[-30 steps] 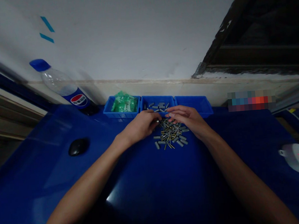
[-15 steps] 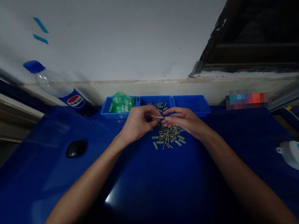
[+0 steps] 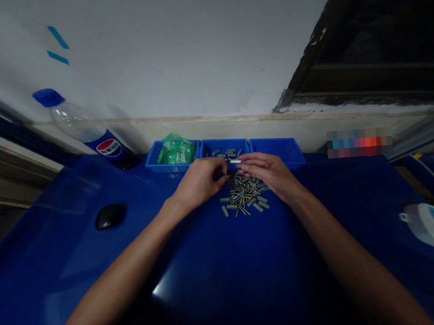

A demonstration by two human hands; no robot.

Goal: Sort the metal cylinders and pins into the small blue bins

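A pile of small grey sleeves and gold-tipped pins lies on the blue table. My left hand rests at the pile's left edge, its fingers curled and pinched together near the top of the pile. My right hand hovers over the pile's right side, fingers bent down onto the pieces. What either hand's fingertips grip is too small to make out. Just behind the hands stands a middle blue bin with several grey sleeves in it.
A left blue bin holds green packets; a right blue bin stands beside the middle one. A cola bottle leans at the back left, a black mouse lies left, a white power strip right.
Both hands have dropped from a joined pinch above the pile back onto it. A light-coloured sleeve now lies at the front of the middle bin.
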